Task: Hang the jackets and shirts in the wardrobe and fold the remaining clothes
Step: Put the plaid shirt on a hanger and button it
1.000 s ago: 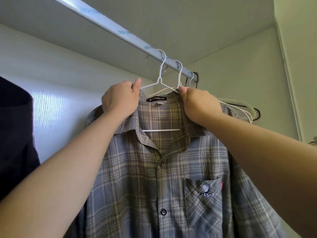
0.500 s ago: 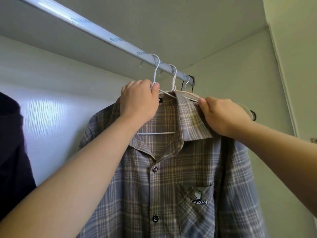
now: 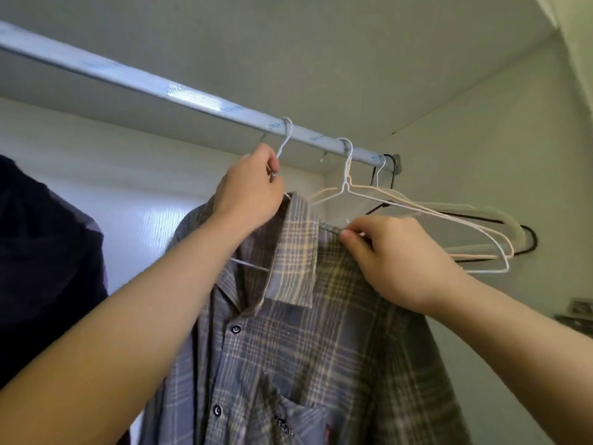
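Head view: the left fingers (image 3: 271,170) now pinch the neck of the white hanger (image 3: 284,139) just under the rail (image 3: 192,97), having risen from the collar half a second ago. The right fingers (image 3: 348,234) nip a fold of the shirt (image 3: 305,332) at its shoulder seam, below and right of that hook. The hook sits over the rail and has slid left, well apart from the empty hangers (image 3: 449,220) near the rail's right end. A dark garment (image 3: 41,252) hangs further left. I judge the shirt hung; only straightening remains.

Woven plaid cloth shirt (image 3: 321,348), glossy metal rail (image 3: 160,88), white wire hanger (image 3: 284,139)
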Motion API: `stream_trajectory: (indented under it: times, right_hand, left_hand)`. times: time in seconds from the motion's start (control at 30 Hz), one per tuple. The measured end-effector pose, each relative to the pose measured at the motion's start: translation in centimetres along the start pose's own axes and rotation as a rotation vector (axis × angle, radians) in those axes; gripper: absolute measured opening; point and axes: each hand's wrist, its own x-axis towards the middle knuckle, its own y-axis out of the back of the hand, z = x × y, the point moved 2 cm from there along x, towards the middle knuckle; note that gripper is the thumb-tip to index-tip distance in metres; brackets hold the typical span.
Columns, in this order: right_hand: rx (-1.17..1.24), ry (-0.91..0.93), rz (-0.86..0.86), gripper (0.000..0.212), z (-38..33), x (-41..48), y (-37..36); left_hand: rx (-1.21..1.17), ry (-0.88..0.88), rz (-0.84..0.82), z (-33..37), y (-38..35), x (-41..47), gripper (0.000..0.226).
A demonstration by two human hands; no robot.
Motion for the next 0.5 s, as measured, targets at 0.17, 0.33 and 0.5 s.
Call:
stream_trajectory:
  times: [0.17, 0.33, 0.5]
  right_hand:
    - [0.154, 0.06, 0.038, 0.032, -6.2, 1.1, -1.8]
    - [0.232, 0.142, 0.099, 0.033, -13.4, 1.7, -3.4]
    - [0.262, 0.147, 0.068, 0.028, -16.7, 0.8, -3.7]
  left_hand:
    - [0.083, 0.041, 0.031, -2.5, 6.6, -0.3, 0.013]
    - [0.153, 0.114, 0.049, -4.5, 13.6, -1.0, 0.016]
    - [0.341, 0.057, 0.126, -3.0, 15.6, -1.9, 0.021]
